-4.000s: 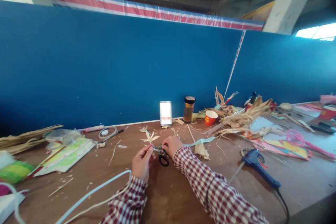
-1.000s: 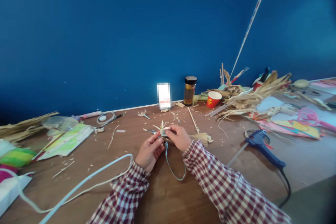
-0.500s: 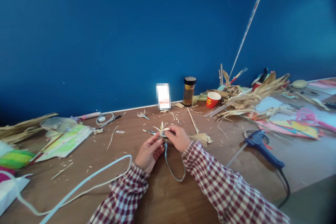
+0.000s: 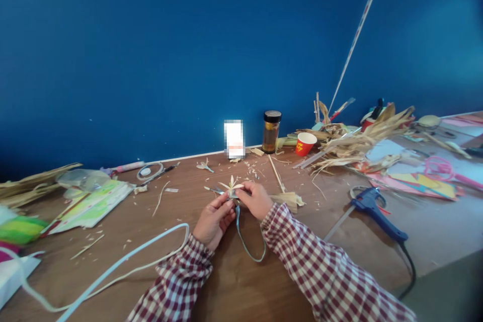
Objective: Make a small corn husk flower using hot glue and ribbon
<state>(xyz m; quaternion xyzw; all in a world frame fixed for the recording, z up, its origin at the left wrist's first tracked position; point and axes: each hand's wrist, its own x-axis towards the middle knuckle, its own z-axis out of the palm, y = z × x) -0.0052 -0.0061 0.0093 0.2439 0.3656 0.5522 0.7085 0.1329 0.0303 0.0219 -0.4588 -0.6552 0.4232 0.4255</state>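
Straw flower (image 4: 233, 186) pinched between left hand (image 4: 214, 221) and right hand (image 4: 255, 198)

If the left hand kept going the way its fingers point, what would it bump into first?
The left hand would likely meet the straw flower, then the right hand; depth unclear.

Smooth brown wood table (image 4: 433, 241), dry, pale, papery flower (image 4: 232, 186), thin smooth light blue ribbon (image 4: 245, 246), soft checked cloth sleeves (image 4: 320, 271), blue plastic glue gun (image 4: 377, 214), red paper cup (image 4: 305, 143), shiny glass jar (image 4: 270, 133) with black lid, dry rough husks (image 4: 358, 143), matt blue wall (image 4: 151, 60)
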